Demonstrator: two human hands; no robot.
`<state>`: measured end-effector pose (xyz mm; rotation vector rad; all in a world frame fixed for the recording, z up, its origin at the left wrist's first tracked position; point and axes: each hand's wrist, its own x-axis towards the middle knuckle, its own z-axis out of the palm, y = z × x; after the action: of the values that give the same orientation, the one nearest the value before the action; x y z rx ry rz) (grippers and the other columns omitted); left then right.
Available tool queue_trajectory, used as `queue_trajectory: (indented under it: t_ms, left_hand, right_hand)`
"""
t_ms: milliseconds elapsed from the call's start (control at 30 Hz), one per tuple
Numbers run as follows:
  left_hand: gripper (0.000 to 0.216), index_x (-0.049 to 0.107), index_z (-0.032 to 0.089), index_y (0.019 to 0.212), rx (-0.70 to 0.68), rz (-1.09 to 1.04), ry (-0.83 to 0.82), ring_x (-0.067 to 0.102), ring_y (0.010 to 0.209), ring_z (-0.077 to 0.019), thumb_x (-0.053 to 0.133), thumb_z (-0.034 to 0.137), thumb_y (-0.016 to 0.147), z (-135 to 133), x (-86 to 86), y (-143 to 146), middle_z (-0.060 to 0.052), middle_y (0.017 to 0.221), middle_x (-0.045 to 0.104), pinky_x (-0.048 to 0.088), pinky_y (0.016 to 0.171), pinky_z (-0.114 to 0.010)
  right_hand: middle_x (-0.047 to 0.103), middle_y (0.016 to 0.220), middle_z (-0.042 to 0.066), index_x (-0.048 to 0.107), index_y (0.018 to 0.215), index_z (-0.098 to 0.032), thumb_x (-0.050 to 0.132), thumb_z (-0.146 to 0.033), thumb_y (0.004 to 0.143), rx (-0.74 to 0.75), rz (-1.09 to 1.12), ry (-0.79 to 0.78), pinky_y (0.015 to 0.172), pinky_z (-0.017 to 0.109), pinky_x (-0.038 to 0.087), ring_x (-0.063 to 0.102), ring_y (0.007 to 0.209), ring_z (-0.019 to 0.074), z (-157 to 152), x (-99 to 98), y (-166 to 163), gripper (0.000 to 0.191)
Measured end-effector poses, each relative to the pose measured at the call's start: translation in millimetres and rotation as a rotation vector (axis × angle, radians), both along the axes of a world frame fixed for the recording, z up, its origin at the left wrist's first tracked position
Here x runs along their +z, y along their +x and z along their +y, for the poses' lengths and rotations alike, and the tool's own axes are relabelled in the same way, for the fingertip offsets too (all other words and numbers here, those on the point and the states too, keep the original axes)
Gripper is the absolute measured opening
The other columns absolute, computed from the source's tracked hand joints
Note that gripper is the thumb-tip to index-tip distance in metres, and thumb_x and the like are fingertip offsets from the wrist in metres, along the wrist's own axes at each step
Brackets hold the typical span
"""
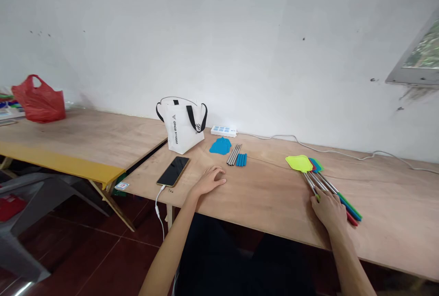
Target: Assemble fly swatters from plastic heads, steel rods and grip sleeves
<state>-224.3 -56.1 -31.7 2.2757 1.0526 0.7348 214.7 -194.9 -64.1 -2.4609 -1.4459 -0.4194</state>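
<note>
My left hand [210, 181] rests on the table with its fingers loosely bent, the thumb apart, and nothing in it. Beyond it lie flat blue fly swatter heads [220, 145], several thin metal rods [234, 155] and several blue handle tubes [241, 160]. At the right, my right hand [329, 207] is closed over the handle of a yellow-green fly swatter [299, 163], whose grip is mostly hidden under the fingers. Several more fly swatters lie together beside and beneath that hand, with red, blue and green handles [350, 208] and metal shafts.
A phone [173, 171] with a white cable lies left of my left hand. Behind it stand a white bag [183, 127] with black straps and a white power strip [223, 130]. A grey cord [329, 150] runs along the wall. A red plastic bag [41, 102] sits on the left table.
</note>
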Motion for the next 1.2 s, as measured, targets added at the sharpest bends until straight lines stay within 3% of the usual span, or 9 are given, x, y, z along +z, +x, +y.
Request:
queue_trajectory:
  t_ms: [200, 400, 567, 700, 867, 1200]
  left_hand:
    - [0.028, 0.064, 0.027, 0.114, 0.012, 0.002, -0.003, 0.051, 0.129, -0.0277, 0.061, 0.043, 0.092, 0, -1.0, 0, -0.006, 0.134, 0.059, 0.035, 0.117, -0.046]
    - [0.027, 0.064, 0.026, 0.114, 0.01, 0.011, -0.003, 0.051, 0.13, -0.0278, 0.06, 0.043, 0.092, -1, 1.4, 0, -0.006, 0.132, 0.059, 0.036, 0.116, -0.045]
    - [0.026, 0.064, 0.026, 0.113, 0.007, 0.011, 0.0, 0.051, 0.128, -0.0278, 0.06, 0.042, 0.092, -2, 3.4, 1, -0.006, 0.131, 0.06, 0.037, 0.115, -0.045]
    - [0.028, 0.064, 0.027, 0.114, 0.008, 0.005, -0.006, 0.051, 0.128, -0.0277, 0.06, 0.043, 0.092, -2, 2.8, 1, -0.006, 0.132, 0.06, 0.036, 0.116, -0.045]
    - [0.026, 0.064, 0.027, 0.114, 0.01, 0.005, -0.003, 0.052, 0.129, -0.0279, 0.06, 0.043, 0.093, -2, 1.4, 1, -0.005, 0.133, 0.059, 0.037, 0.115, -0.044]
    - [0.027, 0.063, 0.028, 0.117, 0.008, 0.028, 0.002, 0.05, 0.131, -0.0272, 0.059, 0.043, 0.095, 0, -1.2, 2, -0.004, 0.136, 0.058, 0.033, 0.118, -0.043]
  right_hand:
    - [0.067, 0.135, 0.01, 0.065, 0.135, -0.018, 0.034, -0.025, 0.092, 0.076, 0.039, 0.02, 0.098, 0.046, 0.05, 0.06, 0.116, 0.0317, 9, -9.2, 12, 0.053]
    - [0.063, 0.139, 0.015, 0.062, 0.14, -0.016, 0.033, -0.022, 0.092, 0.077, -0.045, 0.002, 0.104, 0.048, 0.046, 0.057, 0.124, 0.032, 8, 4.7, 4, 0.056]
    - [0.046, 0.156, 0.012, 0.042, 0.155, -0.032, 0.034, -0.035, 0.096, 0.017, -0.042, 0.025, 0.104, 0.06, 0.041, 0.048, 0.136, 0.0357, 1, 14.3, 2, 0.06]
    - [0.04, 0.159, 0.013, 0.04, 0.156, -0.033, 0.029, -0.055, 0.097, -0.097, 0.052, -0.013, 0.108, 0.066, 0.033, 0.038, 0.144, 0.0409, -1, 10.2, 16, 0.063]
    - [0.05, 0.15, 0.02, 0.042, 0.155, -0.026, 0.028, -0.07, 0.093, -0.14, 0.112, -0.043, 0.103, 0.061, 0.041, 0.052, 0.132, 0.0434, -4, 2.5, 33, 0.077]
    - [0.057, 0.144, 0.016, 0.053, 0.147, -0.034, 0.024, -0.064, 0.098, -0.133, 0.072, -0.015, 0.097, 0.06, 0.043, 0.055, 0.125, 0.0417, -14, 1.4, 28, 0.064]
